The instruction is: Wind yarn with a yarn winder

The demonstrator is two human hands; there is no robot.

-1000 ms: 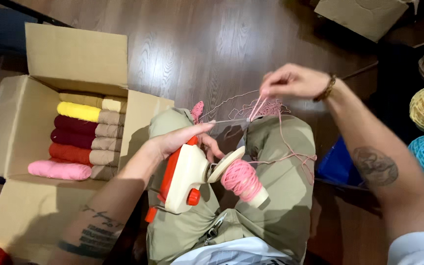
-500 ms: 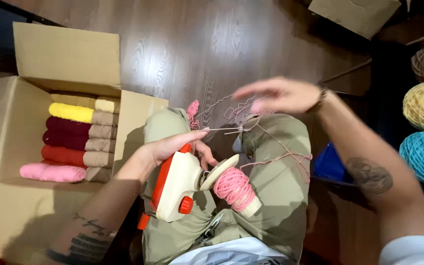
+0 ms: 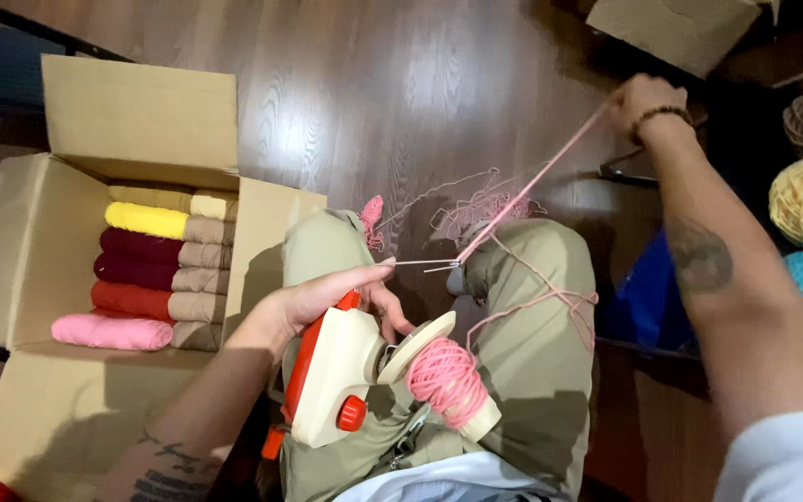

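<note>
Dark wood floor behind, the left hand (image 3: 327, 297) grips a yarn winder (image 3: 346, 386) at lower centre — the right hand (image 3: 638, 98), upper right, pinches pink yarn (image 3: 532, 186) taut.

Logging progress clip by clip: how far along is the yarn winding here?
Partly done. A small pink yarn ball already sits on the cream and orange winder, which the left hand steadies on the lap. The right hand pulls a pink strand taut toward the wire guide. Left: a loose pink tangle on the knees remains unwound.
</note>
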